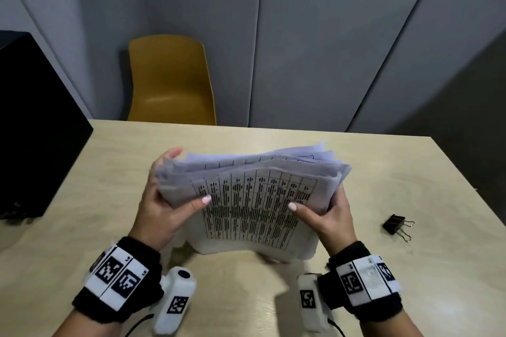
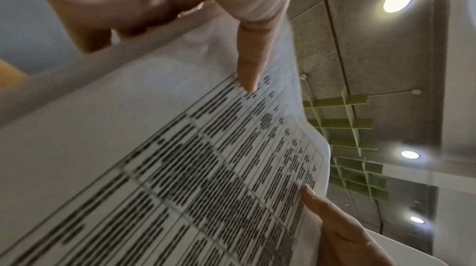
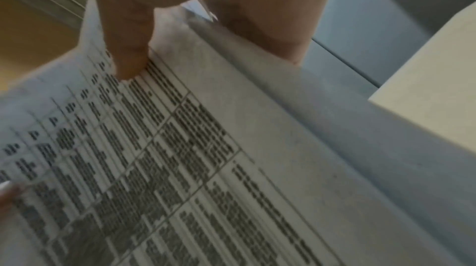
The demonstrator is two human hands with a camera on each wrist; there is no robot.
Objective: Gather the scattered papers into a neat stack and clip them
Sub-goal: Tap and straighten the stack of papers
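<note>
A thick bundle of white papers (image 1: 254, 200) printed with tables stands on its lower edge on the wooden table (image 1: 410, 268), tilted toward me. My left hand (image 1: 161, 200) grips its left side, thumb on the front sheet and fingers behind. My right hand (image 1: 325, 213) grips the right side the same way. The top edges are uneven and fanned. In the left wrist view the printed papers (image 2: 206, 168) fill the frame under my left thumb (image 2: 248, 66). The right wrist view shows the papers (image 3: 206, 168) pinched under my right thumb (image 3: 128, 50). A black binder clip (image 1: 395, 224) lies on the table to the right, untouched.
A mustard-yellow chair (image 1: 169, 82) stands behind the table's far edge. A black box (image 1: 32, 131) sits at the table's left end. Grey panel walls (image 1: 328, 35) close the back.
</note>
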